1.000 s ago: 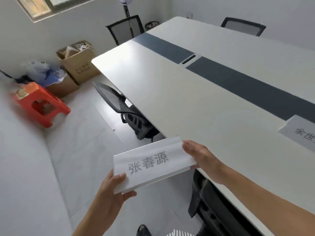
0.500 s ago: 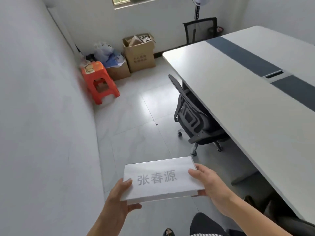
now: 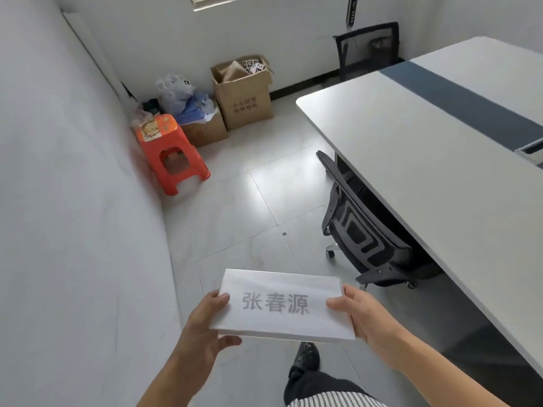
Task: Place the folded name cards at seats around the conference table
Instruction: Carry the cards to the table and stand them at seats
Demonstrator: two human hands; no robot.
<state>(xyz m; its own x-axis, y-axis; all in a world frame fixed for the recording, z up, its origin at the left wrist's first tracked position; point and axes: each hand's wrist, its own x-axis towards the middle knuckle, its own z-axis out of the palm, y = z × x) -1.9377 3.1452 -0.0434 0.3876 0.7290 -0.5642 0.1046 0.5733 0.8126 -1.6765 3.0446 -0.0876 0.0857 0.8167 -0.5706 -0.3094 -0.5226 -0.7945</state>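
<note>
A folded white name card (image 3: 282, 304) with grey printed characters is held flat in front of me, above the floor. My left hand (image 3: 202, 330) grips its left end, thumb on top and fingers under. My right hand (image 3: 364, 318) grips its right end the same way. The white conference table (image 3: 426, 160) with a dark centre strip runs along the right side, apart from the card. A black mesh office chair (image 3: 358, 227) is tucked under the table's near long edge.
A white wall runs close along the left. An orange plastic stool (image 3: 170, 151), cardboard boxes (image 3: 244, 95) and bags sit in the far corner. Another black chair (image 3: 367, 45) stands at the table's far end. My shoe (image 3: 305, 359) is on the tiled floor.
The view has swung left, off the table and onto the aisle floor. Both hands still hold the card, now level and lower in view. The card lying on the table has left the view.
</note>
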